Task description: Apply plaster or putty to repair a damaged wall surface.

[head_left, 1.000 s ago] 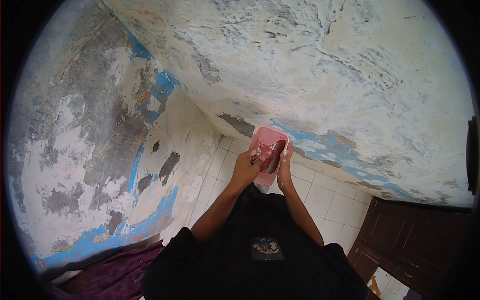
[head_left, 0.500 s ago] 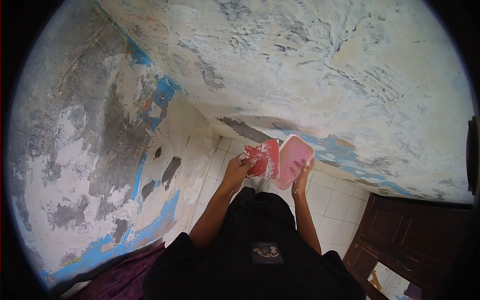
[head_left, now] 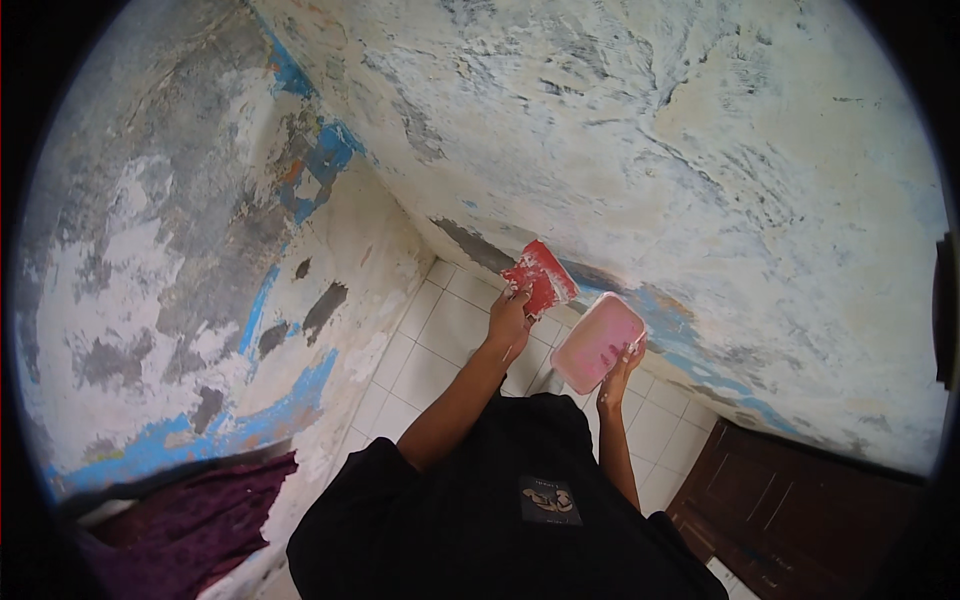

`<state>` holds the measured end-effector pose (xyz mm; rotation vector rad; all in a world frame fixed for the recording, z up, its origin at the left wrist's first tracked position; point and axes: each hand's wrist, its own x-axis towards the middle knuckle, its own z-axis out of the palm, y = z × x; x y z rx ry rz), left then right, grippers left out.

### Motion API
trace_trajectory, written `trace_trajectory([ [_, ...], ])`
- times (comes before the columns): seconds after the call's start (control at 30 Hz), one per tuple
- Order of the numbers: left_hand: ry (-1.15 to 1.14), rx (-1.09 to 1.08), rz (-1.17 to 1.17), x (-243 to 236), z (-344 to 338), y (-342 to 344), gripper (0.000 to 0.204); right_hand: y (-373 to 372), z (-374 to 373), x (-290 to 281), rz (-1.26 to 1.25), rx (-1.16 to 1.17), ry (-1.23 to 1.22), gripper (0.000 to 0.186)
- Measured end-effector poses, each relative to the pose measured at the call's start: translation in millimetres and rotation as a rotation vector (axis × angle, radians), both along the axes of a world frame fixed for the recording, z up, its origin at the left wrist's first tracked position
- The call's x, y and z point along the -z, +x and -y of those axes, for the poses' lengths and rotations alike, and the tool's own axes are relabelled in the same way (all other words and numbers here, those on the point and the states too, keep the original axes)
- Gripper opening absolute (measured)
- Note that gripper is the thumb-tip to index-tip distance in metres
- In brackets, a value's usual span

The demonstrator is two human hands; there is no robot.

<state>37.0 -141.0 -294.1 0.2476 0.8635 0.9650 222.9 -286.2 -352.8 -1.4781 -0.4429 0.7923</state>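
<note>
My left hand (head_left: 512, 312) is closed around a red putty scraper (head_left: 545, 278) with white paste smeared across its blade. The scraper is held up in front of the far wall (head_left: 640, 180), low down beside a bare grey patch (head_left: 470, 245); whether its edge touches the wall I cannot tell. A pink plastic tub (head_left: 590, 345), whitish at the rim, is tilted in my right hand (head_left: 622, 368), which grips its right side. White paste spots my right fingers. A gap separates scraper and tub.
On the left stands another wall (head_left: 150, 300) with peeling blue and grey patches. Purple cloth (head_left: 200, 530) lies at the lower left. White floor tiles (head_left: 445, 335) show beneath my hands. Dark brown wooden furniture (head_left: 790, 510) stands at the lower right.
The scraper has moved away from the tub, up toward the far wall, and turned. The tub has shifted slightly right and down. My view has swung a little.
</note>
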Motion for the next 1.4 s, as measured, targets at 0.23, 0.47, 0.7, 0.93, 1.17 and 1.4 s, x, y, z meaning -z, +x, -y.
trace_trajectory([
  [0.23,-0.036,-0.288,-0.056,0,6,47,0.031,47,7,-8,0.107,-0.216,-0.12,0.067],
  [0.47,0.326,-0.276,-0.472,-25,-12,111,0.009,64,9,-5,0.119,-0.241,-0.123,0.064],
  [0.7,0.523,-0.013,-0.894,-104,17,116,0.008,54,-5,5,0.049,-0.17,-0.168,0.063],
  [0.93,0.188,-0.267,-0.374,-69,40,64,0.018,47,-21,9,-0.038,-0.142,-0.173,0.058],
  [1.17,-0.077,-0.343,-0.112,13,-24,65,0.026,39,-14,4,0.029,-0.162,-0.218,0.059],
  [1.4,0.07,-0.372,-0.108,-53,9,85,0.018,39,0,9,0.01,-0.135,-0.222,0.06],
])
